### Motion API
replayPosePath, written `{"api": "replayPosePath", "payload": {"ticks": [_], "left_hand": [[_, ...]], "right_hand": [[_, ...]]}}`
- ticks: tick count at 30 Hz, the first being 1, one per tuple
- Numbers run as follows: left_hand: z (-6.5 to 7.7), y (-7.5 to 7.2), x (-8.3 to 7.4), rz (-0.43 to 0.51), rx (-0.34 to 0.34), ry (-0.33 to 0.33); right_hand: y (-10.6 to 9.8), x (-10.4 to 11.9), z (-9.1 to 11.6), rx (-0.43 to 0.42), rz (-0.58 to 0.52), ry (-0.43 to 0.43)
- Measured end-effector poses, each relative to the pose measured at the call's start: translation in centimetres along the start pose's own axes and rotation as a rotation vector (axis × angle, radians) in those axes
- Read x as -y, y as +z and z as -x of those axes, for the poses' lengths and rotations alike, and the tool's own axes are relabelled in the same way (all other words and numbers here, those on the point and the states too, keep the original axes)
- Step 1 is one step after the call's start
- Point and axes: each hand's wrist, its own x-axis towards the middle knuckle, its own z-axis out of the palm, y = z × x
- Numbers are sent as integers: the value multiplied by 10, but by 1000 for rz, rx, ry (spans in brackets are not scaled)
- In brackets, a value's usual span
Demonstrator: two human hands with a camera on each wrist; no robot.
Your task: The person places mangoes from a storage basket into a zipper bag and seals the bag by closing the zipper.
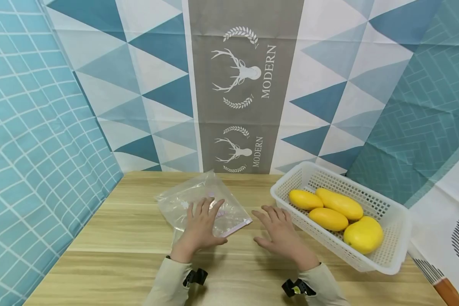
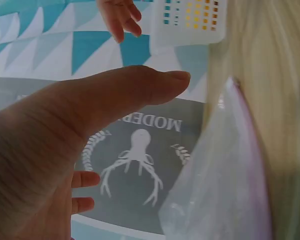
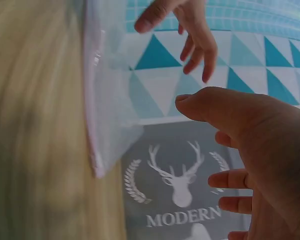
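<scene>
A clear plastic zip bag (image 1: 229, 212) with a pink zip edge lies on the wooden table. Over the bag hovers my left hand (image 1: 200, 229), fingers spread and thumb out, holding nothing. My right hand (image 1: 281, 233) is held between the bag and the white basket (image 1: 399, 238), its fingers apart and nothing in them. In the left wrist view the bag (image 2: 220, 185) stands below the thumb, with space between them. The right wrist view has the bag's pink zip edge (image 3: 92, 100) left of the right thumb.
Several yellow mangoes (image 1: 338, 204) lie inside the basket at the right. Behind the wooden table (image 1: 111, 246) hangs a patterned cloth (image 1: 245, 85) with deer prints. A blue tiled cloth (image 1: 34, 140) borders the left side.
</scene>
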Motion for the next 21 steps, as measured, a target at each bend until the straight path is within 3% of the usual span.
{"api": "replayPosePath", "payload": {"ticks": [14, 21], "left_hand": [[2, 42, 6, -64, 52, 17], [4, 47, 6, -27, 131, -47]], "right_hand": [[30, 9, 0, 106, 0, -39], [32, 8, 0, 142, -2, -15]]}}
